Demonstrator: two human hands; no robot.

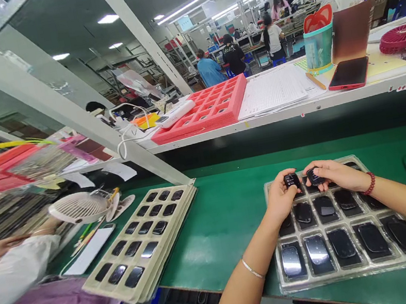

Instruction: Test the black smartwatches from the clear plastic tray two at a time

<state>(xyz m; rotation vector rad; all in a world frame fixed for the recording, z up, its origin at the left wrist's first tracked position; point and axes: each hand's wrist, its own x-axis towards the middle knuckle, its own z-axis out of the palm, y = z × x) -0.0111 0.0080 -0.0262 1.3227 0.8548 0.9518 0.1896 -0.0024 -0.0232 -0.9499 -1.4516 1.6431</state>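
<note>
Just over the far part of the clear tray [342, 274], the left hand [281, 193] pinches a first gadget [291, 179] between thumb and fingers, while the right hand [333, 175] pinches a second gadget [314, 176] close beside it. Both are black and squarish with rounded corners — small pale marks show on them, too tiny to read. Glossy dark pieces [373, 238] lie in rows in the tray, some catching white glare. Left of the tray, apart on the green table [221, 232], sits a stack of trays [109, 290].
</note>
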